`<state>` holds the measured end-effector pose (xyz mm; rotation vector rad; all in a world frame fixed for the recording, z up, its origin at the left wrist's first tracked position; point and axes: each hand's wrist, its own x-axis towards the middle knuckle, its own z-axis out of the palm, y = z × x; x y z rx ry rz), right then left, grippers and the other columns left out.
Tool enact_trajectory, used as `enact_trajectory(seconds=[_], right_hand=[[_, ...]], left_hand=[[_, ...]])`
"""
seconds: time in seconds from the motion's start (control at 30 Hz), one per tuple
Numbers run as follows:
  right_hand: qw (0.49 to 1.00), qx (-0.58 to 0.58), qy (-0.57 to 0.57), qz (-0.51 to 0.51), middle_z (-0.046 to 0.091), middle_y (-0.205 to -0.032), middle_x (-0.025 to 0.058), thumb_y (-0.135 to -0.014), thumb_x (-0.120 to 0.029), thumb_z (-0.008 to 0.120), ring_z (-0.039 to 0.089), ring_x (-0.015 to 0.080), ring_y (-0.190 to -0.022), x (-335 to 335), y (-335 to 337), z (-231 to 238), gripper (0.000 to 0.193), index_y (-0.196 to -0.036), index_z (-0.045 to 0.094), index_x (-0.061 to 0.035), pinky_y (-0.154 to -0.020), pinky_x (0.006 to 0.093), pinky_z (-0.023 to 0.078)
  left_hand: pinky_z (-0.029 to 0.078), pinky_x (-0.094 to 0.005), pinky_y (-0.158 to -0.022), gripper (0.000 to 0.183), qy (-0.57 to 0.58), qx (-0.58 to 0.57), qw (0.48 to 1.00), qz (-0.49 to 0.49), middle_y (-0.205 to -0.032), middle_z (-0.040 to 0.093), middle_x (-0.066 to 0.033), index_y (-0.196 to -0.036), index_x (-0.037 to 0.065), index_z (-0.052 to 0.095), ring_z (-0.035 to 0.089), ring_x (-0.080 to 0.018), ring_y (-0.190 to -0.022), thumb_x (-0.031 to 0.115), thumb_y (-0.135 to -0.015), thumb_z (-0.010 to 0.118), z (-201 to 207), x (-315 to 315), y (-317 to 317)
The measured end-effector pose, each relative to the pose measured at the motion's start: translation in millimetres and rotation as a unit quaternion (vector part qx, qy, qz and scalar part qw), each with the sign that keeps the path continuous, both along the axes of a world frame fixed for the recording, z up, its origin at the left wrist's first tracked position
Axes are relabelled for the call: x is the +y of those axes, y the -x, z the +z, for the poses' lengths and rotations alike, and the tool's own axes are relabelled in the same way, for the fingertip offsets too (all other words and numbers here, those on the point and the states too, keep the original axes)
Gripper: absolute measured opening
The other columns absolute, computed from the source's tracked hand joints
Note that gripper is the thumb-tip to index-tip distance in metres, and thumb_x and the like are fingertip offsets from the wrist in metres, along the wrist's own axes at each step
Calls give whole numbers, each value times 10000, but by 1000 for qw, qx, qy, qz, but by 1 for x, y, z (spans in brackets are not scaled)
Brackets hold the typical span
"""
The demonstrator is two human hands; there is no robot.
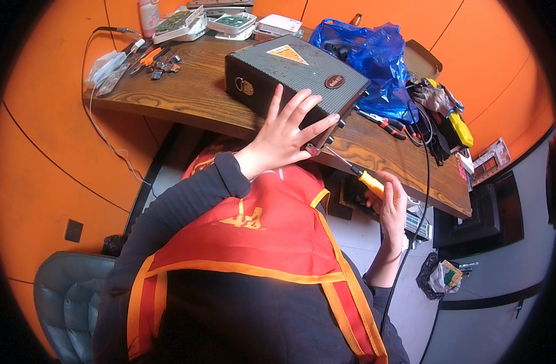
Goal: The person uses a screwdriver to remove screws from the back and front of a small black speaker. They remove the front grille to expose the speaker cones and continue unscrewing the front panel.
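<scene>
A black box speaker (311, 68) with a grey mesh grille rests near the front edge of the wooden table, turned at an angle. My left hand (284, 130) lies against its near side with fingers spread, bracing it. In my right hand (392, 203) is a screwdriver (370, 182) with a yellow handle, held near its butt end. Its thin shaft slants up to the left, and the tip meets the speaker's near lower corner beside a metal corner piece. Whether the tip sits in a screw I cannot tell. A metal bracket (246, 87) shows on the speaker's left side.
Behind the speaker stands a blue plastic bag (375, 64). Pliers (384, 124), work gloves (434, 97) and a dark cable (425, 182) lie to the right. Opened devices with circuit boards (178, 23) line the back left, near orange-handled pliers (149, 57). A padded chair (68, 297) stands lower left.
</scene>
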<state>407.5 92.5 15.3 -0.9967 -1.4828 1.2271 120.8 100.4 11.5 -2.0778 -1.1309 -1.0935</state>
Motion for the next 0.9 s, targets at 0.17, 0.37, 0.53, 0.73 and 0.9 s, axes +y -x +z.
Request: enact_trajectory(seconds=[0.17,0.37,0.53,0.73,0.9], right_hand=[[968,-181,-172,-25,603,-804,30,-818,-56,655,555,85,-680,0,-1,1,183,-993,620,-15,-620,190,445],[979,-116,-167,-20,595,-843,57,-806,-4,643,558,101,-763,0,0,0,310,-1103,555,-5,-704,208,446],[978,-183,-101,-1,610,-797,50,-820,-40,639,565,111,-646,-5,-5,3,255,-1065,579,0,-635,213,463],[943,-147,-296,-32,588,-898,68,-720,22,717,576,142,-871,1,-5,-4,280,-976,609,-4,-767,230,453],[975,172,-141,-24,574,-994,67,-764,57,667,582,110,-786,4,7,-22,305,-1033,540,-11,-694,200,481]], left_hand=[[123,-635,-1047,881,1,0,1000,0,-1323,322,-118,-1326,264,389,308,-333,-1275,299,-550,806,0,-1,0],[126,-635,-1045,870,2,-2,1000,-2,-1327,321,-119,-1324,259,393,305,-332,-1278,293,-557,802,0,-1,0],[129,-636,-1044,870,3,-2,1000,-2,-1327,322,-117,-1323,259,395,310,-330,-1275,292,-555,802,0,-2,0],[132,-635,-1044,881,1,-2,1000,-2,-1327,323,-115,-1325,263,390,312,-330,-1273,294,-548,802,0,-1,0],[132,-635,-1045,889,5,-2,1000,-3,-1330,321,-114,-1330,265,386,308,-328,-1276,297,-546,804,0,-1,0]])
